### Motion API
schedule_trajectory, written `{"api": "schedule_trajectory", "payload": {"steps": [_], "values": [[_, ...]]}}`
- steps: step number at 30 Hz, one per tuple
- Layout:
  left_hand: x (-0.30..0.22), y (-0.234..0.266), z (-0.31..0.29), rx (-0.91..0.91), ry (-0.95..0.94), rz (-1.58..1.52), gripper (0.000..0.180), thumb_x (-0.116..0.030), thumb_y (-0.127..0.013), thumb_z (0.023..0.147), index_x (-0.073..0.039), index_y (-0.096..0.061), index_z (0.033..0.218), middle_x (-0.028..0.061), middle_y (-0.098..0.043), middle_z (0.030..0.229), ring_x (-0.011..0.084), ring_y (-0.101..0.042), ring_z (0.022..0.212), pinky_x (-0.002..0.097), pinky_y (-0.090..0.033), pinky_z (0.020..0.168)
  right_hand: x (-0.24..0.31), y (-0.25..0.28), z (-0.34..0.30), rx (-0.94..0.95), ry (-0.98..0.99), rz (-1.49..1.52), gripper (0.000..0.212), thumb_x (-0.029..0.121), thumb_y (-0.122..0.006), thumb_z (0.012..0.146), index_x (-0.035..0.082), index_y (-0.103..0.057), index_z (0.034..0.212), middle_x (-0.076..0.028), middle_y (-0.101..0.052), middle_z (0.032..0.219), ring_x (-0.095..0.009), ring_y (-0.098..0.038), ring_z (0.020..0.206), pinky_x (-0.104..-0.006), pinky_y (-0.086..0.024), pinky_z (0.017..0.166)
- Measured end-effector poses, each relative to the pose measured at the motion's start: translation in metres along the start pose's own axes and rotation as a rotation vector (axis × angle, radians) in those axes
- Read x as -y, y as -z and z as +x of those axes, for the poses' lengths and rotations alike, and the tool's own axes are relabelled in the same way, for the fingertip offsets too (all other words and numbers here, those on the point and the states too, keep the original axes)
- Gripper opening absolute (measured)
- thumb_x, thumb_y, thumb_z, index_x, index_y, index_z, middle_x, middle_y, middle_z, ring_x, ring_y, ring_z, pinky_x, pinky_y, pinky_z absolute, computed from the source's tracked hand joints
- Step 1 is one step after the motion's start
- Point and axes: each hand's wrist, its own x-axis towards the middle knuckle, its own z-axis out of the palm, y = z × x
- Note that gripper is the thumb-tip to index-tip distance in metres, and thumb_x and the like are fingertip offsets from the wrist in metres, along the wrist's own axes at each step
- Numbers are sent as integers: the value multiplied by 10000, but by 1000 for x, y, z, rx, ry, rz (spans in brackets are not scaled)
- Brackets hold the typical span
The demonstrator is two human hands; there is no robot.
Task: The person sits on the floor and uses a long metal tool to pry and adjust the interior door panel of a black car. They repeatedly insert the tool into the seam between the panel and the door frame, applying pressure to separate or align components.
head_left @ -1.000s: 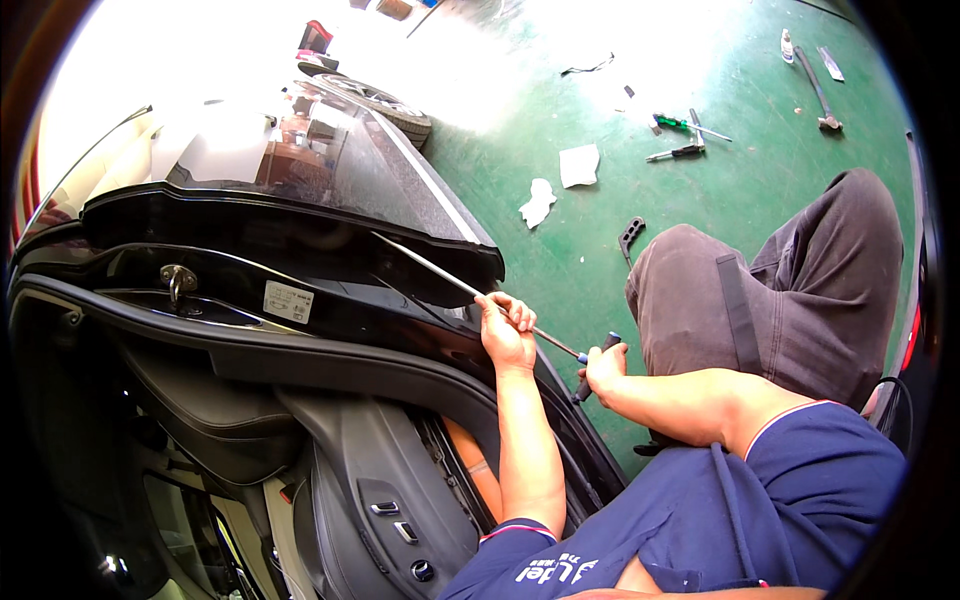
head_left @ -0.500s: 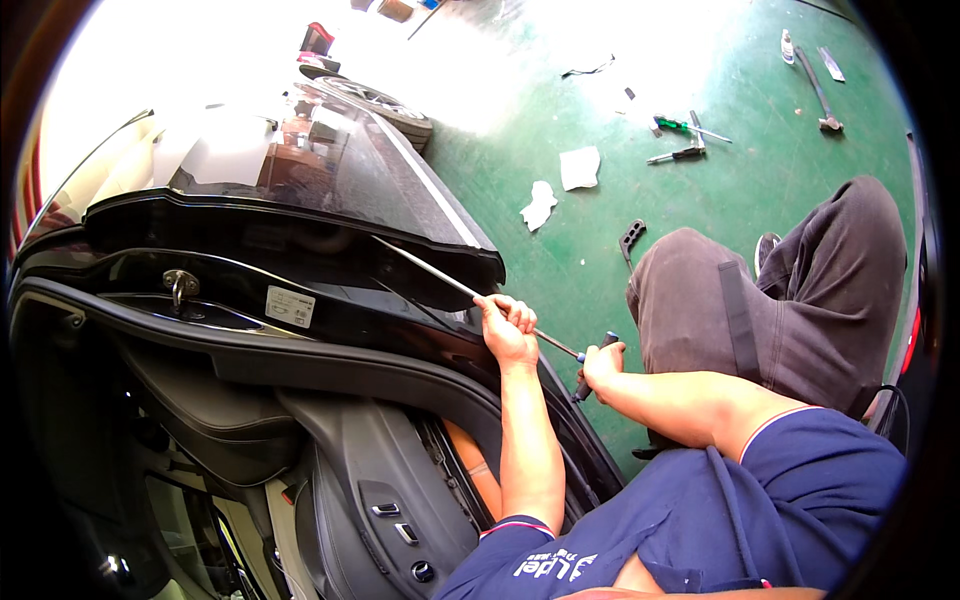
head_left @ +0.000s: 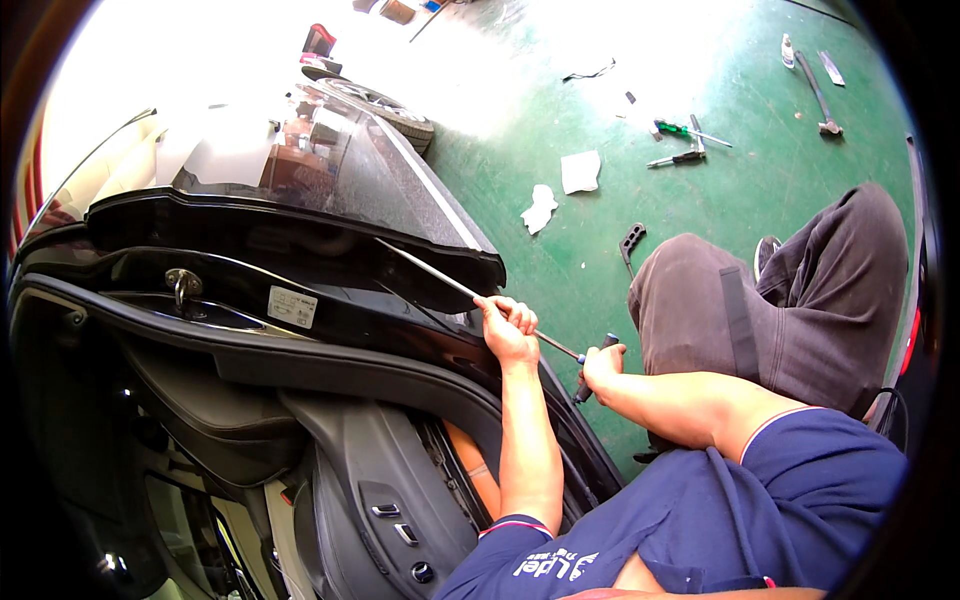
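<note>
A long metal rod with a black T-handle runs slantwise across the black car body (head_left: 400,325). My left hand (head_left: 510,330) is closed around the shaft (head_left: 430,271) about midway, close to the edge of the car's door opening. At the rod's near end, my right hand (head_left: 603,369) wraps round the T-handle (head_left: 584,392). The rod's far end reaches the dark gap below the window glass (head_left: 340,165), where I cannot make out what its tip touches. A metal striker loop (head_left: 182,286) and a white sticker (head_left: 292,307) sit on the door frame.
Black seat trim (head_left: 375,470) with switches fills the lower left. On the green floor lie a black-handled tool (head_left: 632,240), white papers (head_left: 580,172), a green-handled screwdriver (head_left: 680,128), a hammer (head_left: 820,100) and a small bottle (head_left: 787,50). My bent knees (head_left: 690,300) are at right.
</note>
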Motion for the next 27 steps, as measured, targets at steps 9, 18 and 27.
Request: {"api": "schedule_trajectory", "payload": {"steps": [9, 18, 27], "values": [[-2, -2, -3, -4, 3, 1, 576, -612, -375, 1050, -121, -471, 765, -32, -259, 564, 103, -199, 454, 288, -200, 443, -7, 8, -12, 11, 59, 20, 419, 139, -487, 994, -29, -259, 1302, -171, -606, 881, -226, -640, 574, -389, -566, 502], [-1, -8, 1, 21, -7, 26, 571, -602, -361, 1056, -115, -472, 780, -23, -289, 574, 110, -235, 460, 286, -225, 450, -41, -20, 58, -174, 197, -159, 413, 200, -557, 951, -49, -341, 1199, -292, -663, 945, -412, -707, 826, -512, -568, 750], [0, 8, 8, -9, 49, 94, 563, -598, -333, 1064, -112, -467, 814, -1, -366, 607, 131, -336, 511, 298, -305, 502, -19, -25, 36, -140, 122, -75, 399, 184, -561, 944, -49, -343, 1184, -281, -655, 950, -409, -698, 774, -525, -559, 703]]}}
